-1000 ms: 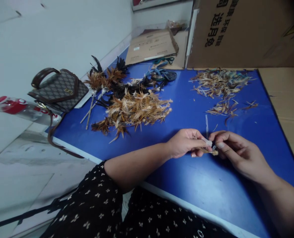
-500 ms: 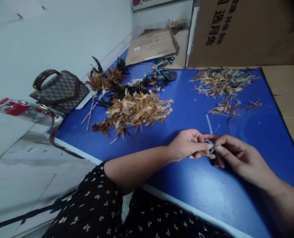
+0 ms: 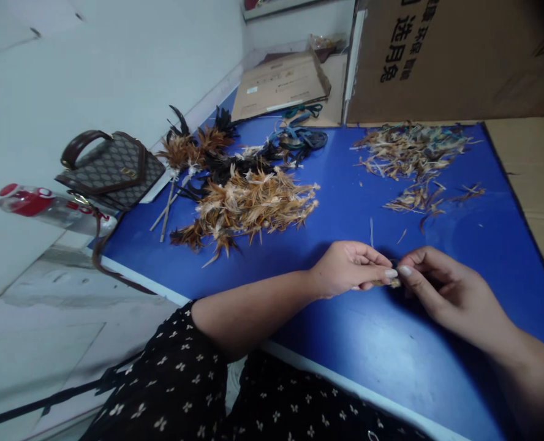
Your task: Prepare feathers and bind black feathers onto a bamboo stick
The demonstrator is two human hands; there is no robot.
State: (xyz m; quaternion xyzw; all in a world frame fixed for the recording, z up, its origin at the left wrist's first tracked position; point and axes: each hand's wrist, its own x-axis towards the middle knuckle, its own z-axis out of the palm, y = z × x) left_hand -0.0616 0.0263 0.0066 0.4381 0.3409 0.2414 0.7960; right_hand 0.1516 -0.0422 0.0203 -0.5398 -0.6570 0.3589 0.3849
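Note:
My left hand is closed in a pinch, thumb over fingers, on a small bundle of brown feathers; only its pale end shows past the thumb tip. A narrow translucent strip sticks out behind that hand over the blue table. Fingertip to fingertip with it, my right hand has thumb and forefinger pressed together on the strip's other end, which is mostly hidden by the fingers. A single loose feather lies just beyond the hands.
Tan feather bundles lie left on the blue table, with black feathers behind. Loose feathers are heaped at back right. A handbag and a bottle stand left; cardboard lies behind.
The strip's loop between my hands has closed up and no longer shows. Its free end has shifted left and shows less. My fingertips now sit close together.

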